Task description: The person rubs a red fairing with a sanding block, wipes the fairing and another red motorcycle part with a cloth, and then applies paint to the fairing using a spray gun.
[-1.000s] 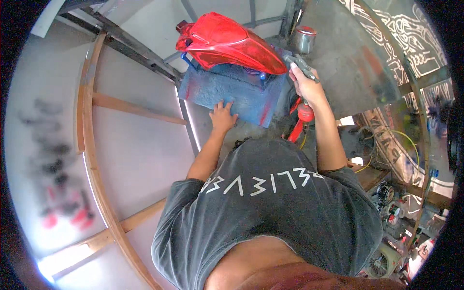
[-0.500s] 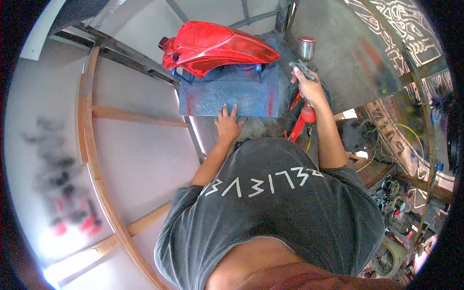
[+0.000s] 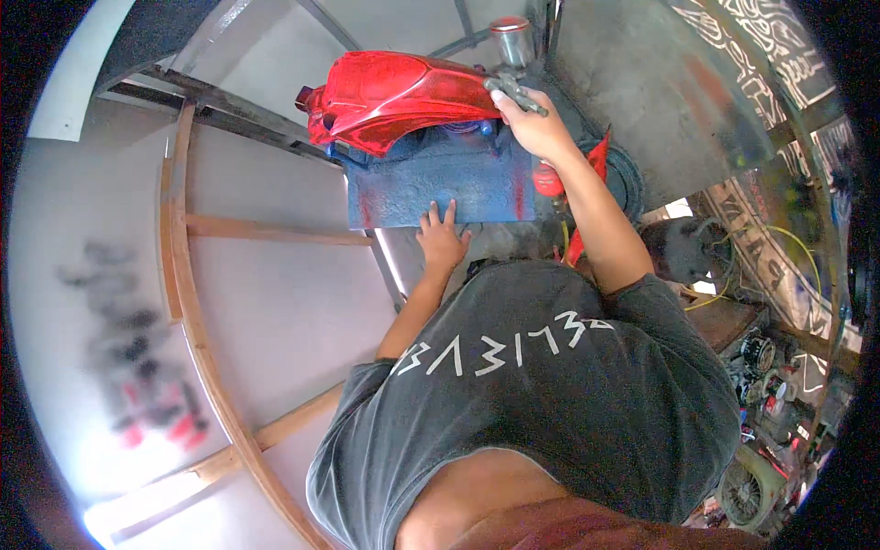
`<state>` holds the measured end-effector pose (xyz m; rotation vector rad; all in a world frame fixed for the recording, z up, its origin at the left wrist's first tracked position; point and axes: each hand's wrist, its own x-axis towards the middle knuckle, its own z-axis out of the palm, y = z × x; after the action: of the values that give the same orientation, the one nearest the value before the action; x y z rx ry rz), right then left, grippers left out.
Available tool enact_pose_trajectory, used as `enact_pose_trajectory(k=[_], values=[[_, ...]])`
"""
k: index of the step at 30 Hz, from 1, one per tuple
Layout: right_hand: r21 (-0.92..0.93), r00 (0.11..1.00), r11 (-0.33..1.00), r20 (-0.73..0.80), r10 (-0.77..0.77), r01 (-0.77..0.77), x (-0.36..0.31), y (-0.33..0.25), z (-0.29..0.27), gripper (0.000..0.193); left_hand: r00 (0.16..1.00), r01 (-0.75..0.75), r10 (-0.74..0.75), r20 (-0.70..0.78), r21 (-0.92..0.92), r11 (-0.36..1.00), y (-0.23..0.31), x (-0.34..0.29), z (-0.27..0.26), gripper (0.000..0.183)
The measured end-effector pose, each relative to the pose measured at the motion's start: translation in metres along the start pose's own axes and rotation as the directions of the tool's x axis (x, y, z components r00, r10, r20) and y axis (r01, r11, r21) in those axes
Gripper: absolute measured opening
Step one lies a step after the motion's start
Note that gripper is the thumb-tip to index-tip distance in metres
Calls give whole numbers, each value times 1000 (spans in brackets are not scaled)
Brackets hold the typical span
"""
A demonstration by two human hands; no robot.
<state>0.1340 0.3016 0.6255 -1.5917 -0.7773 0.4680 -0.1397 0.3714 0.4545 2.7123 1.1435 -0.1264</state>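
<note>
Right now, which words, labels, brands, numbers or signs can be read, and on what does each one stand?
I copy no wording; it stands here:
Shirt: large white angular letters.
Dark sheet, upper right: white strokes, unclear.
Brown strip below: dark letters, too distorted to read.
Left panel: blurred smears, unreadable.
Clutter, lower right: marks too small to read.

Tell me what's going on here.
A person has a spray gun in the right grip, beside the narrow right end of a glossy red part. The gun's silver cup is attached. The red part is propped above a blue board. The left grip is open, with its fingers over the board's near edge, seemingly resting there. Whether the gun touches the red part can't be told, and no spray can be made out.
</note>
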Motion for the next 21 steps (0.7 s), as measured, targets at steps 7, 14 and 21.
enact_pose_trajectory(k=[7, 14, 21], values=[[-36, 967, 967, -42, 252, -254, -44, 49, -55, 37, 996, 14, -20, -82, -70, 997, -9, 5, 9, 83], [35, 924, 958, -256, 284, -285, -87, 70, -95, 35, 991, 10, -35, -132, -187, 982, -33, 4, 9, 77], [121, 920, 959, -272, 282, -258, -101, 64, -107, 35, 953, 151, -210, -219, -258, 954, -26, 15, 0, 84]])
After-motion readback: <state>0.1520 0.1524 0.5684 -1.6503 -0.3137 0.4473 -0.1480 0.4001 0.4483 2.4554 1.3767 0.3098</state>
